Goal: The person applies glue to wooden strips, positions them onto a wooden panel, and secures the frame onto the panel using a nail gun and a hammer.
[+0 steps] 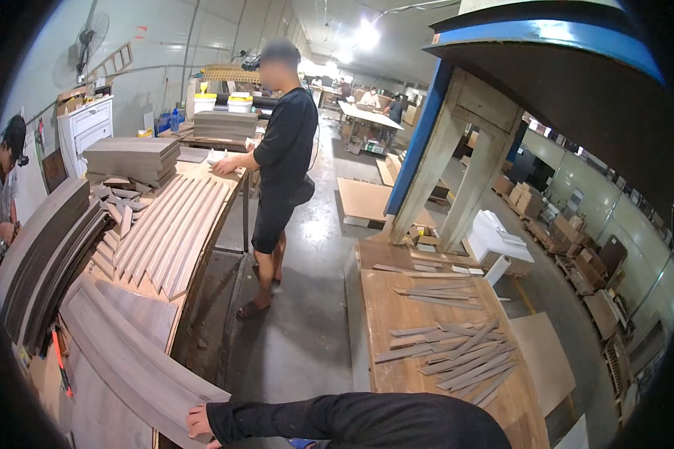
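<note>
My right hand (pixel 199 423) reaches in from the bottom, its black sleeve running to the right. Its fingers are closed at the near end of a long curved grey-brown wooden board (pixel 131 358), which lies on the workbench at the left. Under and beside that board is a flat grey wooden panel (pixel 105 415). A red-orange tool with a dark end (pixel 60 361), which looks like a utility knife, lies left of the board. My left hand is out of view.
Stacked curved boards (pixel 41 254) and rows of pale-edged strips (pixel 168 232) cover the left bench. A person in black (pixel 286 142) stands beside it; another person (pixel 6 187) is at far left. Loose wooden strips (pixel 457 352) lie on the right table, near a blue-edged machine (pixel 419 142).
</note>
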### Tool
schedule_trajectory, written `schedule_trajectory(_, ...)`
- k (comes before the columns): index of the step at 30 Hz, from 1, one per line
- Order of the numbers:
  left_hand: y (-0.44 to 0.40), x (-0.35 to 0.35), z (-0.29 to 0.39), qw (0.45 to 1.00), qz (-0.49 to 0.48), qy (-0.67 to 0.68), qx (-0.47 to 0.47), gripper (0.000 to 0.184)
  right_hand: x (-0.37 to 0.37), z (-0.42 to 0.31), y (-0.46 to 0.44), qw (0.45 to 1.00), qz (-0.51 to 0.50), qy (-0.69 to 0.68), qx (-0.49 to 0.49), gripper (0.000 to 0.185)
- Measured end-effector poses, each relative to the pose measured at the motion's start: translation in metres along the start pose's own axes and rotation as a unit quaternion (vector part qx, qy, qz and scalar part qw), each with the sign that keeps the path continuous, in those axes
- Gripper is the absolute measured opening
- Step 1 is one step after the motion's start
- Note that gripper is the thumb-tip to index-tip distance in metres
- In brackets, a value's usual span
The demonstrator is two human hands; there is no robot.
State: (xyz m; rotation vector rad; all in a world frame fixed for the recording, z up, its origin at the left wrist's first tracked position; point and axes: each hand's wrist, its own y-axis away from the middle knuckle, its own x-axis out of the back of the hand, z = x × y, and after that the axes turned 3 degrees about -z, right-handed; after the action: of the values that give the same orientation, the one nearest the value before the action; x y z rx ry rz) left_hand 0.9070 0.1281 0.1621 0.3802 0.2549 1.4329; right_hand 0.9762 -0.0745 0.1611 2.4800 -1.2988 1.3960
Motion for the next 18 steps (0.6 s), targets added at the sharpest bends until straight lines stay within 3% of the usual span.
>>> schedule_trajectory(7, 0.008, -0.011, 0.014, 0.999, 0.042, 0.018, 0.026, 0.051, 0.003, -0.003, -0.003, 1.000, 0.004, 0.017, 0.000, 0.041)
schedule_trajectory(12, -0.001, -0.010, 0.002, 0.996, 0.055, 0.063, -0.035, 0.047, -0.001, 0.003, -0.008, 0.999, -0.001, 0.032, 0.002, 0.042)
schedule_trajectory(13, 0.002, -0.019, 0.001, 0.981, 0.098, 0.073, -0.149, 0.039, 0.000, 0.001, -0.009, 0.999, 0.002, 0.031, -0.007, 0.043)
schedule_trajectory(18, 0.011, -0.031, 0.015, 0.973, 0.158, 0.115, -0.125, 0.034, 0.012, -0.008, -0.008, 0.999, 0.005, 0.024, -0.023, 0.042)
